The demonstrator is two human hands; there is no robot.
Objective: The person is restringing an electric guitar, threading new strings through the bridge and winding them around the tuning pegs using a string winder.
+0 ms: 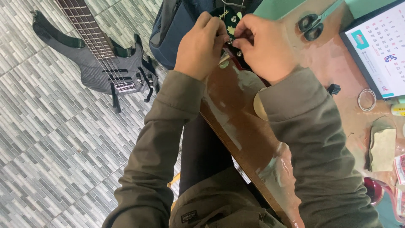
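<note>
Head view: I see my left hand (201,46) and right hand (261,46) pinching small metal pegs on a guitar headstock (230,23) that sits between them, over the tabletop's (337,63) left edge. Scissors (312,26) lie near its far edge; a white calendar card (379,46) fills the far right corner.

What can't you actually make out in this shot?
- Head view: whatever the left hand and right hand pinch on the guitar headstock; fingers cover it.
- Black bass guitar: neck cut off by top edge.
- Scissors: blades leave the frame.
</note>
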